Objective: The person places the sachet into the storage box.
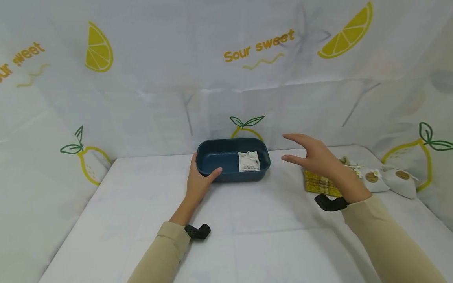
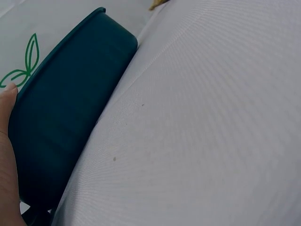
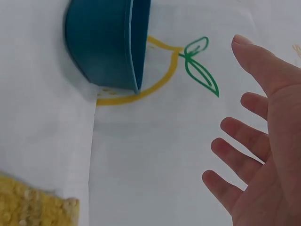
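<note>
A dark blue rectangular plastic bin (image 1: 233,177) stands at the back of the table. Inside it, toward the right end, lies a small white cloth pouch (image 1: 249,161) printed with dark lettering. My left hand (image 1: 199,181) grips the bin's left end, its thumb over the front rim and the other fingers along the side, partly hidden. In the left wrist view the thumb (image 2: 8,113) lies against the bin's wall. My right hand (image 1: 313,154) is raised to the right of the bin, apart from it, with thumb and fingers spread and nothing between them.
To the right, partly behind my right forearm, lie a yellow woven piece (image 1: 320,184) and white pouches (image 1: 400,181) with round brown patches and small flowers. A white sheet with lemon prints (image 1: 244,129) hangs behind the table (image 1: 265,236).
</note>
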### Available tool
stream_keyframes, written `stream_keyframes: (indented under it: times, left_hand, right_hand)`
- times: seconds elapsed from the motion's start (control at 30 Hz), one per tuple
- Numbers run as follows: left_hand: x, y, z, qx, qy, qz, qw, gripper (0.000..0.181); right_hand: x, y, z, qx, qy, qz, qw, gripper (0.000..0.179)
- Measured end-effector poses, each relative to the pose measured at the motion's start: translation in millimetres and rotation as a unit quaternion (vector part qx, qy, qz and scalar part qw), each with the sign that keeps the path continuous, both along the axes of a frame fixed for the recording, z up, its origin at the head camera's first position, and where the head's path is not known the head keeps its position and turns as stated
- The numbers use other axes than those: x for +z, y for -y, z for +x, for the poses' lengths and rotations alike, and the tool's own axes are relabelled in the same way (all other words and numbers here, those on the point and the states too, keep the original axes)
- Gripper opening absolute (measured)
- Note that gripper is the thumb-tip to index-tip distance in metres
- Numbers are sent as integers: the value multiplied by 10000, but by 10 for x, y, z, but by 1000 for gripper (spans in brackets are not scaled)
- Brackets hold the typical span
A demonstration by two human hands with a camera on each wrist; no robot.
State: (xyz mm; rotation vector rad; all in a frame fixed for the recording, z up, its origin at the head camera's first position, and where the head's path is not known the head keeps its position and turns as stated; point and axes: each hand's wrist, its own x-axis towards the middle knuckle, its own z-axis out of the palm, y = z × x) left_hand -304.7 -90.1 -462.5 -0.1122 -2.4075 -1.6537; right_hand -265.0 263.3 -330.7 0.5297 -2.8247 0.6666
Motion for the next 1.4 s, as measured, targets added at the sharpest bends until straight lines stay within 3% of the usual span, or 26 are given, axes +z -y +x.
stream_keyframes:
  times: [0.27, 0.53, 0.8, 1.03, 1.23, 1.4]
  left_hand:
    - [-1, -9, 20, -67, 67, -25, 10000, 111]
    - [12, 9, 21, -81, 48, -23, 10000, 112]
    - [9, 6, 12, -46, 4, -35, 10000, 112]
    - [8, 13, 16, -44, 24, -23, 10000, 111]
    - [29, 28, 8, -23, 29, -86, 10000, 110]
    - [29, 9, 19, -69, 7, -36, 10000, 110]
  right_hand:
    - [-175, -346, 281, -224, -688, -656, 9952, 69]
    - [-326, -523, 273, -232, -773, -1006, 9917, 71]
    - [-520, -632, 172, -246, -473, -911, 9944, 74]
    - [-688, -706, 119, -505, 607, -679, 9946, 86]
    - [-850, -730, 113, -385, 521, -622, 9960, 85]
    - [-871, -764, 120, -393, 563, -470, 9965, 86]
